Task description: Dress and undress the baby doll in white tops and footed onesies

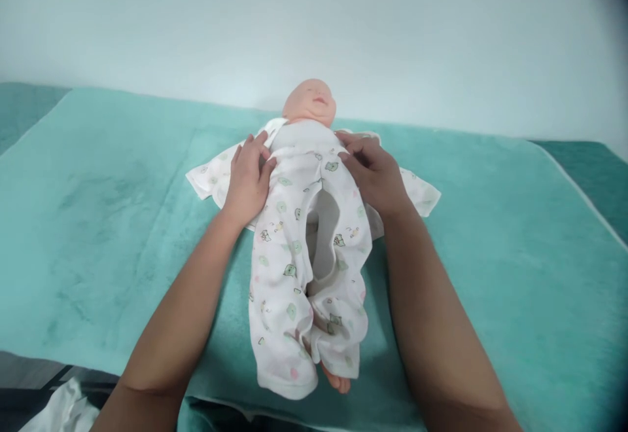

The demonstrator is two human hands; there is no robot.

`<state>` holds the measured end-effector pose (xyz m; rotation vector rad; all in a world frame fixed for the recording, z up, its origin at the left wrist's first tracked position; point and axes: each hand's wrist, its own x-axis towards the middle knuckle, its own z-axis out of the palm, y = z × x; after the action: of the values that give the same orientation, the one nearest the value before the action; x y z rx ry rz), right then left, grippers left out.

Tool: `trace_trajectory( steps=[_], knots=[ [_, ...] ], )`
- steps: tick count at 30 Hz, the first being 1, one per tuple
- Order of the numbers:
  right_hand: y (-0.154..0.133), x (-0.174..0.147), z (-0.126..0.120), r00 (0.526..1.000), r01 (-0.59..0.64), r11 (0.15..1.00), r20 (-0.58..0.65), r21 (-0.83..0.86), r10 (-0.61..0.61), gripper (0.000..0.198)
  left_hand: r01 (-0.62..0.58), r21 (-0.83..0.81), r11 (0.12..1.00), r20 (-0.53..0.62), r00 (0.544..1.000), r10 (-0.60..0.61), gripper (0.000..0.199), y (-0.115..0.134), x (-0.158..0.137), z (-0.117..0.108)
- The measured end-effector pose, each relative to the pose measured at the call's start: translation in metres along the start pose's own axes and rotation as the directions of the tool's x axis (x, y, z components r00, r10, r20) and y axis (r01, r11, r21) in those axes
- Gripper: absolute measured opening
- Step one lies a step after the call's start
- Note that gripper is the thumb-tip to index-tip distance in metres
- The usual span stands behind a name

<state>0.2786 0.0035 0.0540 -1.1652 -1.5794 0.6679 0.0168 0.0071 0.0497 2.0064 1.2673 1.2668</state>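
Observation:
A baby doll (pixel 311 101) lies on its back with its head toward the wall. It wears white split-crotch baby trousers (pixel 289 242) printed with small green and pink figures, their waistband high on the belly. At the waistband's left side, my left hand (pixel 249 175) has its thumb and fingers closed on the cloth. Opposite, my right hand (pixel 375 171) pinches the waistband's right side with curled fingers. A matching printed top (pixel 420 193) is spread beneath the doll, its sleeves out to both sides. One doll foot (pixel 337 379) shows below the right trouser leg; the other is covered.
A green plush cover (pixel 122 222) spreads under the doll across the table. Behind it rises a pale wall (pixel 314 19). At the lower left, a white cloth (pixel 61 409) lies below the table's edge.

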Motion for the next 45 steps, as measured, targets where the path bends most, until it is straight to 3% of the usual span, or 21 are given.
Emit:
trace_trajectory(
  steps=[4,8,13,20,24,29,35,37,39,42,45],
  knots=[
    [-0.002,0.003,0.006,0.994,-0.039,0.991,-0.103,-0.132,0.025,0.021,0.079,0.062,0.995,0.021,0.997,-0.08,0.006,0.003,0.01,-0.003],
    [-0.001,0.009,0.011,0.976,-0.107,0.941,-0.213,-0.321,0.038,0.022,0.197,0.188,0.962,-0.058,0.98,-0.189,0.007,0.001,0.024,-0.002],
    [0.007,0.025,0.015,0.952,-0.183,0.887,-0.3,-0.424,0.053,0.026,0.215,0.192,0.958,-0.13,0.973,-0.192,0.008,-0.008,0.04,0.008],
    [0.005,0.031,0.018,0.93,-0.273,0.916,-0.326,-0.294,0.172,0.018,0.17,0.16,0.972,-0.125,0.981,-0.151,0.007,-0.004,0.039,0.013],
    [0.01,0.029,0.019,0.949,-0.193,0.954,-0.29,-0.231,0.122,0.017,0.156,0.198,0.968,-0.116,0.984,-0.135,0.016,-0.002,0.04,0.014],
    [0.015,0.025,0.017,0.971,-0.04,0.975,-0.238,-0.22,-0.014,0.018,0.138,0.13,0.982,-0.105,0.987,-0.125,0.018,-0.004,0.038,0.013],
    [0.007,0.022,0.013,0.986,-0.077,0.995,-0.152,-0.071,0.065,0.013,0.016,0.246,0.969,-0.166,0.986,0.026,0.019,0.001,0.006,0.001],
    [0.006,0.022,0.013,0.986,-0.086,0.996,-0.144,-0.027,0.081,0.012,0.059,0.238,0.969,-0.15,0.988,-0.023,0.019,0.005,-0.006,-0.002],
    [0.004,0.022,0.014,0.986,-0.06,0.998,-0.159,-0.028,0.055,0.01,0.167,0.181,0.969,-0.095,0.984,-0.152,0.019,0.009,-0.012,-0.004],
    [0.0,0.02,0.013,0.97,-0.046,0.987,-0.245,-0.153,0.008,0.007,0.345,0.1,0.933,0.019,0.937,-0.349,0.018,0.013,-0.012,-0.005],
    [-0.003,0.012,0.01,0.942,-0.161,0.943,-0.33,-0.293,0.058,0.024,0.44,-0.015,0.898,0.213,0.879,-0.427,0.016,0.016,-0.009,-0.005]
  ],
)
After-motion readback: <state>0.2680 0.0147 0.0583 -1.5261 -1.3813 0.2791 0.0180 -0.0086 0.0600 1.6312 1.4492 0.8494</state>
